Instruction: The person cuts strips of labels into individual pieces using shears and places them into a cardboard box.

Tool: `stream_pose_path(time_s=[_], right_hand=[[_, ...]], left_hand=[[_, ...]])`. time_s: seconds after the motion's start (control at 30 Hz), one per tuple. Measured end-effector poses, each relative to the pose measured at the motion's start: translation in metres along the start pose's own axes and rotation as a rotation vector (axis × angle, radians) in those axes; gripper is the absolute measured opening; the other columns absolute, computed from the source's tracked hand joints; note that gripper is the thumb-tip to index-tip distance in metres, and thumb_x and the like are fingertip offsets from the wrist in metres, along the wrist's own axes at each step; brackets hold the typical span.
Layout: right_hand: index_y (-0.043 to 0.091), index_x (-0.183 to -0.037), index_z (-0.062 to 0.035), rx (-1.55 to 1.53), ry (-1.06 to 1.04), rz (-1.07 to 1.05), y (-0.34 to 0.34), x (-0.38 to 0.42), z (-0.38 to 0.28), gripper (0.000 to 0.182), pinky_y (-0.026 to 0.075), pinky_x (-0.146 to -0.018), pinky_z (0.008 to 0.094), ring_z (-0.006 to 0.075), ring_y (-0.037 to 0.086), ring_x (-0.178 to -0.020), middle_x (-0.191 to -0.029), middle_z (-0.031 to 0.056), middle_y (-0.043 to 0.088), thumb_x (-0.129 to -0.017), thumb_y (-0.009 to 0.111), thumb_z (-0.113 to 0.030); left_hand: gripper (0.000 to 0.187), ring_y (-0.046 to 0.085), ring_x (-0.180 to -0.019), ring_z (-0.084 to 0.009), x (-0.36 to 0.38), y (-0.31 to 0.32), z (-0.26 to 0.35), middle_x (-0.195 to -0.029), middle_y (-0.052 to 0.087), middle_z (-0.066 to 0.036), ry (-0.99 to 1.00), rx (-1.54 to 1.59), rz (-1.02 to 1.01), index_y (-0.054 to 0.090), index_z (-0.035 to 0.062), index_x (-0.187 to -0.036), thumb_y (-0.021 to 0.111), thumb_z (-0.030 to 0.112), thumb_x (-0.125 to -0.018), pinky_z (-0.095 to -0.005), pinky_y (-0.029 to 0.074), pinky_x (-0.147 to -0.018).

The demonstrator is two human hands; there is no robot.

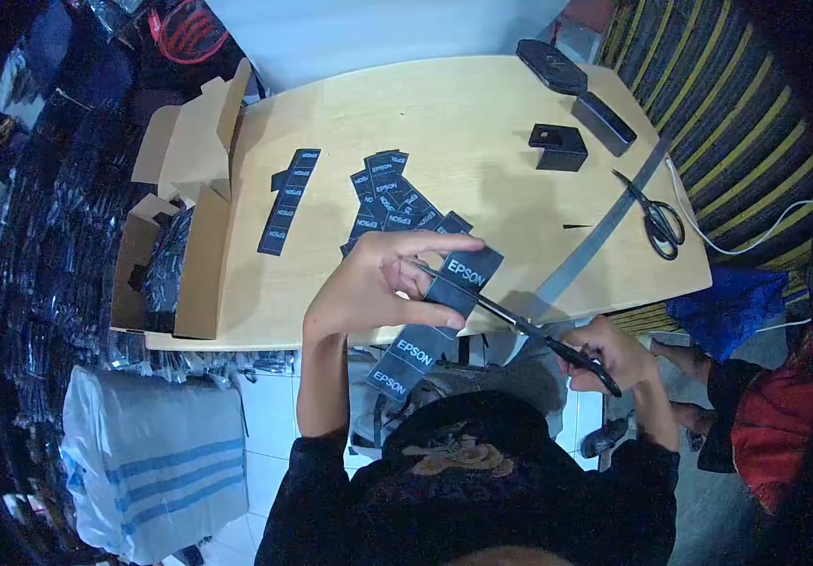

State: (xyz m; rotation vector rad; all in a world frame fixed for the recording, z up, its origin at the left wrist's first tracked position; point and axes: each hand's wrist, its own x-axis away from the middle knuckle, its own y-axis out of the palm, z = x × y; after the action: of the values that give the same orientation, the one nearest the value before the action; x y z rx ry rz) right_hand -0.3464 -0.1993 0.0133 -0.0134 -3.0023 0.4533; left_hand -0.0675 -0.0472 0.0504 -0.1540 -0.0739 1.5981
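The single head view looks steeply down and forward from above the wearer's dark shirt [468, 509], at about arm's reach from both grips. Its wide frame centres beside the left grip [369, 283], keeps the right grip [609, 351] rightward, and takes in the desk [331, 108] beyond them.

Wears a black short-sleeved T-shirt [482, 514], with a printed motif [460, 458] in muted tan tones across the front, too blurred to make out. Has plain black sleeves [317, 464] reaching about to the elbows, leaving forearms [323, 387], left hand [378, 288] and right hand [611, 354] bare.
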Motion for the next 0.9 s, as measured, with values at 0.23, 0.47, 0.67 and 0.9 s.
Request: stream_pose_path(time_s=[0.23, 0.47, 0.67, 0.9], right_hand=[[0.056, -0.072, -0.0031, 0.0, 0.042, 0.037, 0.004, 0.0, -0.004, 0.027, 0.034, -0.047, 0.0278, 0.0113, 0.046, -0.052, -0.059, 0.0029, 0.051, -0.075, 0.074, -0.024], [0.055, -0.068, -0.0023, 0.113, 0.032, 0.103, 0.007, 0.001, 0.005, 0.029, 0.032, -0.046, 0.0285, 0.0126, 0.043, -0.049, -0.055, 0.0049, 0.047, -0.075, 0.074, -0.023], [0.055, -0.067, -0.0034, 0.112, 0.103, 0.202, 0.011, 0.022, 0.028, 0.03, 0.03, -0.045, 0.0269, 0.0091, 0.039, -0.05, -0.053, 0.0023, 0.045, -0.075, 0.075, -0.025], [0.055, -0.067, -0.0028, 0.04, 0.179, 0.374, 0.034, 0.037, 0.046, 0.031, 0.032, -0.046, 0.0256, 0.0062, 0.04, -0.051, -0.052, 0.0001, 0.044, -0.072, 0.077, -0.024]], left_hand=[[0.066, 0.064, -0.084, -0.0135, -0.002, -0.001, -0.008, -0.114, 0.059, -0.017, -0.008, 0.089, -0.014, 0.054, -0.0043, -0.118, 0.079, -0.011, -0.057, -0.021, 0.055, -0.066], [0.065, 0.065, -0.08, -0.0124, -0.002, -0.003, -0.005, -0.096, 0.065, -0.016, -0.012, 0.08, -0.052, 0.051, -0.0059, -0.121, 0.075, -0.013, -0.061, -0.0218, 0.054, -0.065], [0.063, 0.055, -0.063, -0.0032, -0.012, -0.016, -0.013, -0.075, 0.057, 0.001, -0.107, -0.012, 0.069, 0.052, 0.0, -0.122, 0.076, -0.008, -0.064, -0.016, 0.045, -0.057], [0.078, 0.054, -0.061, -0.0052, -0.025, -0.044, -0.08, -0.09, 0.048, -0.004, -0.233, -0.435, 0.19, 0.051, 0.0114, -0.125, 0.086, 0.014, -0.056, -0.0187, 0.044, -0.054]])
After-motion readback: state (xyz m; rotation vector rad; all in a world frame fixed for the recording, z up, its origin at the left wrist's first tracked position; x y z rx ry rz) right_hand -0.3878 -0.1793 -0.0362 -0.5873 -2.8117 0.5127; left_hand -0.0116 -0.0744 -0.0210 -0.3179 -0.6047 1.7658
